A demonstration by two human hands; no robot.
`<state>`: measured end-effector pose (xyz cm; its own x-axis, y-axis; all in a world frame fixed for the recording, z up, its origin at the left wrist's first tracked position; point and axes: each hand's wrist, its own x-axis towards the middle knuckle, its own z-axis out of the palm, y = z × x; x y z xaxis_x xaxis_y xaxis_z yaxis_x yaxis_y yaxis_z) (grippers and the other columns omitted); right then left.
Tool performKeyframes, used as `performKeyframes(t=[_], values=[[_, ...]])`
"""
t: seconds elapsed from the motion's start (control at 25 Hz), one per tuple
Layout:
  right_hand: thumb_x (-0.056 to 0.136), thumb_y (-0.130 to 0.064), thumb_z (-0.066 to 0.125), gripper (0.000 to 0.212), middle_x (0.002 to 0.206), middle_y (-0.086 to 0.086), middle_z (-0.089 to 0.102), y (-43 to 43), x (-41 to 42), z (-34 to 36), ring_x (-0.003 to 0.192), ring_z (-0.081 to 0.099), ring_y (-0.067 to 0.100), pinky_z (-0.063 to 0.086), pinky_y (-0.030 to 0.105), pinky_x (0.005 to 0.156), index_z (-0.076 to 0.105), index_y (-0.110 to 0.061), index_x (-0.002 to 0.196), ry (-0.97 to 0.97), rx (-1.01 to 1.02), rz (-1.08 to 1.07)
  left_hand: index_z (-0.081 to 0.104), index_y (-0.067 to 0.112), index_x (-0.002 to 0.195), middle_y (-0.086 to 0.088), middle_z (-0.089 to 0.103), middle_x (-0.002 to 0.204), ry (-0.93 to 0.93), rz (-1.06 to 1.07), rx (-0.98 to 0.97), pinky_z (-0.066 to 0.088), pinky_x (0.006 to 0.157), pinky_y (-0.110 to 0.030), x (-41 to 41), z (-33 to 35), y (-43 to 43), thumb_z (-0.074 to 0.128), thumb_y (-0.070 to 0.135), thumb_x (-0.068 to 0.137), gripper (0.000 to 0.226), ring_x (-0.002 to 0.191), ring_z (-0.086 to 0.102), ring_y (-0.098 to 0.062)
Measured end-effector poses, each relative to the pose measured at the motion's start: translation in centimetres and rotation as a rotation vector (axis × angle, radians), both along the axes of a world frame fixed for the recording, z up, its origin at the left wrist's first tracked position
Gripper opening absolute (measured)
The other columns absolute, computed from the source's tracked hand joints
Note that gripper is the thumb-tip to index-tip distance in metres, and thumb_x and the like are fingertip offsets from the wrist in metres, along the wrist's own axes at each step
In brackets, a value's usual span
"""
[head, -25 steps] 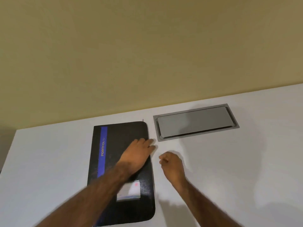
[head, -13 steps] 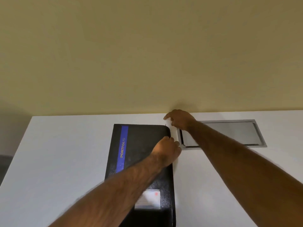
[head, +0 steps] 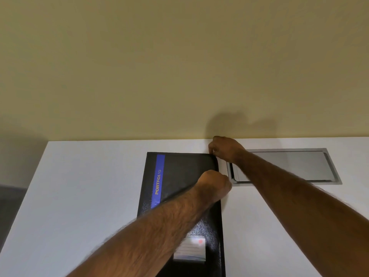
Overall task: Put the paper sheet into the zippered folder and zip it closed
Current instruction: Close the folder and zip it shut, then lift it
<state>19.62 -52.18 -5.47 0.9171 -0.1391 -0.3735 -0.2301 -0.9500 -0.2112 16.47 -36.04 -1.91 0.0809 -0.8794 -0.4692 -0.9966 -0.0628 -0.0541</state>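
White table [head: 79, 196], seen from above. A black zippered folder [head: 179, 168] is laid lengthwise on the tabletop, its short edge near the table's far edge. It is marked by a blue stripe [head: 160, 162] lettered PORTFOLIO and a label pocket [head: 189, 251]. A grey rectangular hatch [head: 299, 164] is set into the tabletop just beside the folder's far right corner.

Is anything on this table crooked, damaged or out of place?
Nothing stands out. The black folder lies straight on the white table, undamaged; the left hand grips its right edge and the right hand pinches at its far right corner.
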Motion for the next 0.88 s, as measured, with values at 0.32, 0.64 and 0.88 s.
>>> performKeyframes(t=[0.32, 0.64, 0.88], values=[[0.087, -0.009, 0.06, 0.018, 0.081, 0.002, 0.063, 1.2, 1.6, 0.8, 0.067, 0.049, 0.02, 0.035, 0.03, 0.059, 0.048, -0.022, 0.083, -0.071, -0.215, 0.2, 0.061, 0.007, 0.119, -0.007, 0.066, 0.11, 0.099, 0.027, -0.106, 0.04, 0.069, -0.03, 0.9, 0.3, 0.7, 0.052, 0.012, 0.102, 0.02, 0.1, 0.067, -0.024], [0.082, -0.003, 0.057, 0.023, 0.076, 0.002, 0.053, 2.8, 3.4, 2.1, 0.068, 0.05, 0.024, 0.036, 0.033, 0.06, 0.042, -0.021, 0.083, -0.015, -0.195, 0.302, 0.063, 0.013, 0.122, -0.002, 0.066, 0.104, -0.027, -0.124, -0.221, 0.043, 0.061, -0.029, 1.0, -0.7, 1.2, 0.045, 0.014, 0.103, 0.026, 0.092, 0.067, -0.021], [0.078, -0.007, 0.047, 0.012, 0.082, 0.008, 0.057, 5.6, 4.7, 2.3, 0.073, 0.055, 0.031, 0.048, 0.04, 0.067, 0.047, -0.016, 0.086, -0.045, -0.119, 0.32, 0.056, -0.001, 0.132, -0.024, 0.056, 0.136, 0.108, -0.118, -0.009, 0.043, 0.066, 0.001, 0.9, 0.5, 0.7, 0.021, 0.061, 0.097, 0.079, 0.11, 0.065, -0.014]])
